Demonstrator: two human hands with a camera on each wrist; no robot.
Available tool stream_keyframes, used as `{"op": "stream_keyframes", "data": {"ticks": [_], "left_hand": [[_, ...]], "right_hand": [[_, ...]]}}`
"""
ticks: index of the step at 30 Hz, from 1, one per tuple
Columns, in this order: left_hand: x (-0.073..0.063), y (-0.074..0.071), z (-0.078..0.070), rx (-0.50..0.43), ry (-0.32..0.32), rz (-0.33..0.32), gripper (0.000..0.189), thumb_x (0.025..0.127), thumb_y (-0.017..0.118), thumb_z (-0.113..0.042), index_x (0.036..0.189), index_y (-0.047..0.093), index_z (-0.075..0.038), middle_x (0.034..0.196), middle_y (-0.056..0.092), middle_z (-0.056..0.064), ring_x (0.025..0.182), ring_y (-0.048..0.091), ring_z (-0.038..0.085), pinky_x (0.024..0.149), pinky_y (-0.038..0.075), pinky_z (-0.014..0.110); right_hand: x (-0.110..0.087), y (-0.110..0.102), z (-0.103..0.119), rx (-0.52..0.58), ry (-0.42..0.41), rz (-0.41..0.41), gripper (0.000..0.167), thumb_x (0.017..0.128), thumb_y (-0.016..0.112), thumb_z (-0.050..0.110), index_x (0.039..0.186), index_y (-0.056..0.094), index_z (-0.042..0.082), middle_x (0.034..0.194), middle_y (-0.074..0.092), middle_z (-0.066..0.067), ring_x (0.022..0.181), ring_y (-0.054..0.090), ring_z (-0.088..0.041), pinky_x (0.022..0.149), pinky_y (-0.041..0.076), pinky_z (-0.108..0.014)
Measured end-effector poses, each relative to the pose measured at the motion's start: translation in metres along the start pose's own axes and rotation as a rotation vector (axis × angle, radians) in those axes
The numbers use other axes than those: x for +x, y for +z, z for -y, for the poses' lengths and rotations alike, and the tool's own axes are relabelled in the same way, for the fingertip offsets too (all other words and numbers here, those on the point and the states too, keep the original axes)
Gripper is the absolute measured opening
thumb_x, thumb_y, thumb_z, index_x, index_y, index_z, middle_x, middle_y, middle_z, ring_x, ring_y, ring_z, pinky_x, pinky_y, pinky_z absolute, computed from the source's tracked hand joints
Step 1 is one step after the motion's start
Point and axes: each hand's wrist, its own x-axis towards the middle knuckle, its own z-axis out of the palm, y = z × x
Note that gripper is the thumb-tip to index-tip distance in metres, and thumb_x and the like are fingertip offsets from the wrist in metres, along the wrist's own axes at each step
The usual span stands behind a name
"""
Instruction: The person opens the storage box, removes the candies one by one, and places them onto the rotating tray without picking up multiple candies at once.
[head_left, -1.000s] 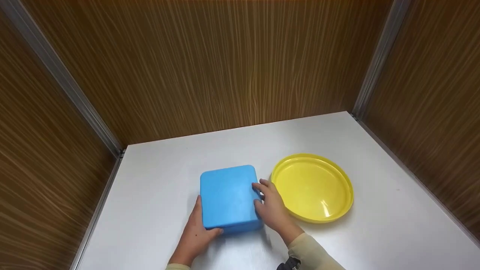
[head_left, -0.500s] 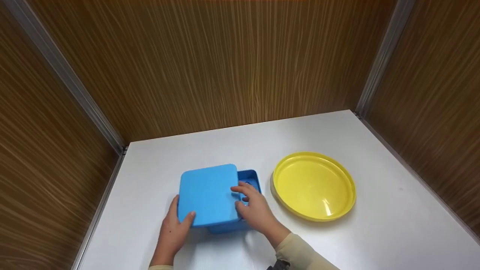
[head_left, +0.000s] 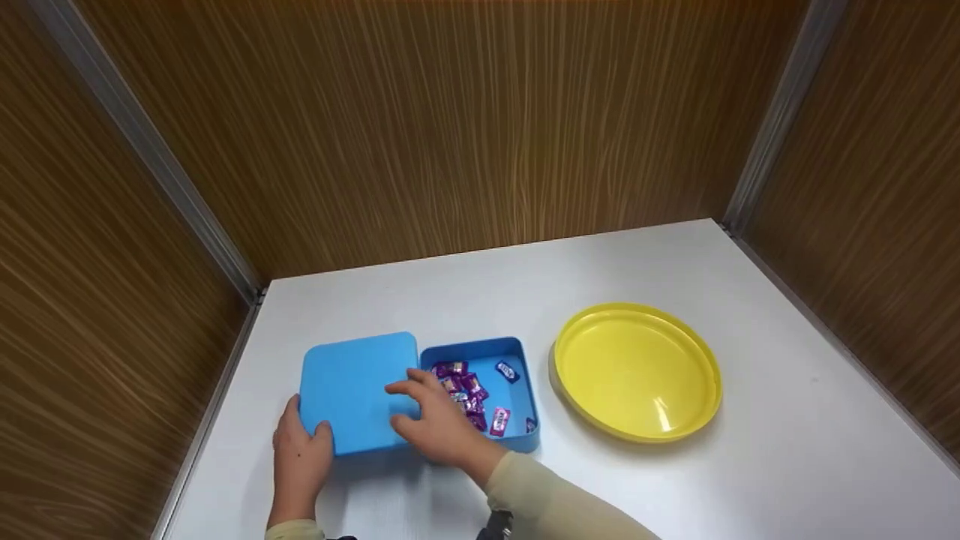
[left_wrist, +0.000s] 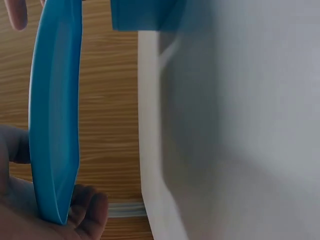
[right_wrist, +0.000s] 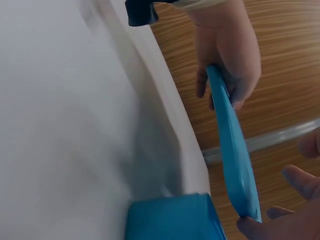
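Holding the blue lid clear of the table, both hands grasp it: the left hand clamps the near-left corner, thumb on top and fingers curled underneath, while the right hand pinches the right edge with its fingers spread over the top. Seen from the wrist views, the lid is thin, smooth, slightly domed and square with rounded corners, lifted above the white surface. Just right of it sits the open blue box, touching the lid's edge in the head view, holding purple-wrapped candies scattered on its floor. Farther right, apart from the box, lies a round yellow plate
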Motion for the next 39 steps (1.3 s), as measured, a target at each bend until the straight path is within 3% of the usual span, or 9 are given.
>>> {"op": "stream_keyframes", "data": {"ticks": [3, 6, 16, 21, 24, 31, 39], "left_hand": [[0.004, -0.001, 0.008, 0.067, 0.023, -0.067, 0.072, 0.094, 0.043, -0.007, 0.157, 0.013, 0.009, 0.159, 0.020, 0.033, 0.144, 0.016, 0.052, 0.116, 0.017, 0.063], [0.009, -0.002, 0.015, 0.127, 0.016, -0.091, 0.070, 0.094, 0.041, -0.006, 0.156, 0.016, 0.010, 0.158, 0.023, 0.033, 0.139, 0.020, 0.054, 0.110, 0.019, 0.066], [0.017, 0.007, 0.035, 0.247, -0.119, -0.013, 0.068, 0.098, 0.038, -0.011, 0.157, 0.012, 0.011, 0.159, 0.016, 0.031, 0.140, 0.015, 0.054, 0.106, 0.018, 0.071], [0.015, 0.016, 0.046, 0.302, -0.184, 0.063, 0.069, 0.100, 0.043, -0.018, 0.156, 0.013, 0.011, 0.158, 0.015, 0.031, 0.140, 0.012, 0.054, 0.106, 0.018, 0.071], [0.015, 0.019, 0.047, 0.325, -0.214, 0.070, 0.071, 0.101, 0.046, -0.021, 0.156, 0.015, 0.010, 0.158, 0.017, 0.031, 0.140, 0.013, 0.055, 0.106, 0.019, 0.071], [0.016, 0.021, 0.048, 0.349, -0.199, 0.070, 0.075, 0.099, 0.049, -0.027, 0.154, 0.018, 0.013, 0.156, 0.020, 0.033, 0.138, 0.013, 0.056, 0.102, 0.018, 0.071], [0.012, 0.025, 0.045, 0.340, -0.169, 0.047, 0.079, 0.098, 0.054, -0.030, 0.154, 0.019, 0.014, 0.157, 0.012, 0.037, 0.141, 0.008, 0.057, 0.106, 0.013, 0.072]], "right_hand": [[0.008, 0.014, 0.000, -0.043, 0.010, 0.038, 0.043, 0.093, 0.065, 0.027, 0.136, 0.064, 0.023, 0.161, 0.032, -0.007, 0.146, 0.032, -0.032, 0.110, 0.037, -0.056], [0.015, 0.026, 0.001, -0.081, 0.022, 0.069, 0.046, 0.091, 0.066, 0.027, 0.136, 0.064, 0.022, 0.161, 0.030, -0.009, 0.145, 0.034, -0.032, 0.110, 0.039, -0.052], [0.027, 0.057, 0.004, -0.029, 0.172, 0.085, 0.045, 0.088, 0.064, 0.024, 0.132, 0.066, 0.017, 0.157, 0.035, -0.014, 0.142, 0.039, -0.032, 0.107, 0.042, -0.047], [0.025, 0.069, -0.004, -0.002, 0.196, 0.072, 0.048, 0.087, 0.064, 0.019, 0.134, 0.065, 0.012, 0.156, 0.035, -0.020, 0.141, 0.039, -0.035, 0.104, 0.043, -0.046], [0.025, 0.073, -0.006, -0.035, 0.202, 0.062, 0.048, 0.087, 0.064, 0.021, 0.134, 0.065, 0.012, 0.155, 0.036, -0.020, 0.142, 0.038, -0.036, 0.106, 0.042, -0.049], [0.027, 0.078, -0.012, -0.112, 0.165, 0.038, 0.049, 0.086, 0.062, 0.021, 0.132, 0.066, 0.006, 0.152, 0.041, -0.025, 0.143, 0.031, -0.045, 0.111, 0.035, -0.057], [0.024, 0.066, -0.009, -0.065, 0.171, 0.116, 0.048, 0.090, 0.063, 0.023, 0.137, 0.064, 0.012, 0.155, 0.040, -0.015, 0.145, 0.034, -0.033, 0.113, 0.034, -0.054]]}}
